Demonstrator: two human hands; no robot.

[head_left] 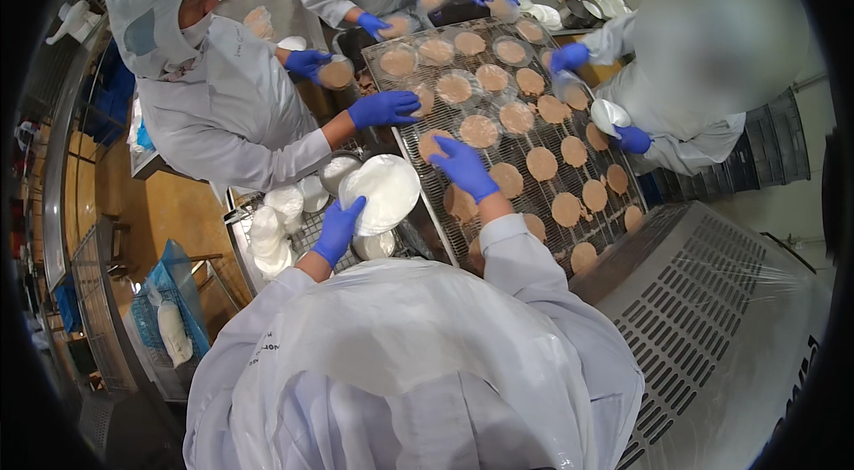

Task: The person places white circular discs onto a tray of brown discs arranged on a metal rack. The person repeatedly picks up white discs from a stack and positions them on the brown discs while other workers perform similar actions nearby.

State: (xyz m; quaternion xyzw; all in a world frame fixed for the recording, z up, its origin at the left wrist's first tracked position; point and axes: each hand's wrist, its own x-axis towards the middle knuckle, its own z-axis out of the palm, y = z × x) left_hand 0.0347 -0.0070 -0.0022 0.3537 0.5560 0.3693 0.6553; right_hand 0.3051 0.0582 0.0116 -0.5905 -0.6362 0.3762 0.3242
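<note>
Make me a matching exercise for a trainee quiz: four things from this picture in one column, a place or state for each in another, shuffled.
1. left hand
2. right hand
3. brown discs
4. grille

A. lying in rows on the wire tray
B. holding a white lid
C. under clear plastic film, lower right
D. reaching over the tray, palm down

Pairs: 1-B, 2-D, 3-A, 4-C

Both hands wear blue disposable gloves, the left hand (338,230) and the right hand (464,168) alike, each glove ending at the wrist. Long white coat sleeves (511,248) run from the glove cuffs up the forearms, loose and creased. Over the white coat lies a thin, clear plastic apron (418,354), wrinkled and glossy, with small dark print on the left shoulder.
</note>
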